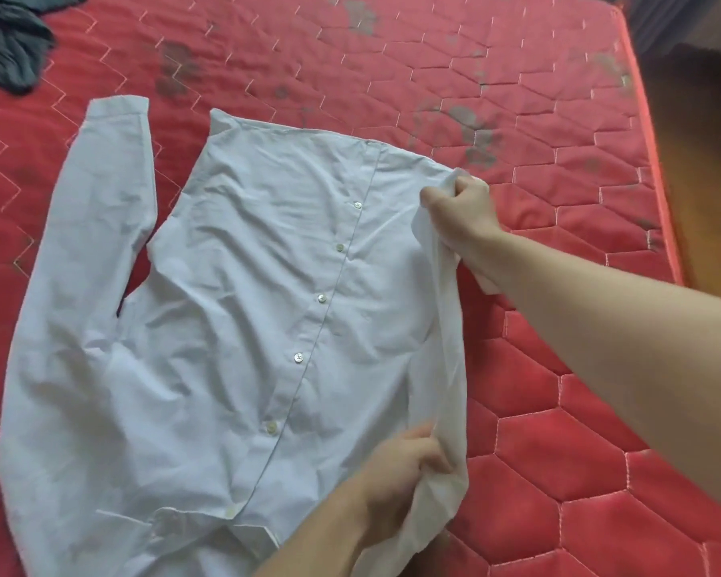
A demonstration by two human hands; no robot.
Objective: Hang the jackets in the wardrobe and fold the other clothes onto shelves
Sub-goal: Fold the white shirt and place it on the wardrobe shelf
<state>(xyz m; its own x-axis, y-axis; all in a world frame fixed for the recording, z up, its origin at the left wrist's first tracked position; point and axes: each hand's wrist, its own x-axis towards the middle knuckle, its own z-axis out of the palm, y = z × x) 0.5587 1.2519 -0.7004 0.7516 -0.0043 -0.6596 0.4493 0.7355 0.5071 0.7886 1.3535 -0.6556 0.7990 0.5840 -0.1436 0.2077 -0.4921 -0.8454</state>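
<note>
Folding is barely begun: we grip the right edge of the pale blue button-up cotton shirt (pixel 242 326), spread on the red quilted mattress (pixel 558 410), with left hand (pixel 404 472) and right hand (pixel 461 210); shelving remains.

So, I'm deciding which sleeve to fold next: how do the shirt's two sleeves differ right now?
The left sleeve lies flat on the mattress, spread away from the shirt; the right sleeve is lifted along the shirt's edge. No hand touches the left sleeve; the right hand and left hand both grip the right sleeve. The left sleeve's cuff shows; the right sleeve's is bunched in the right hand. Both are the same pale fabric.
</note>
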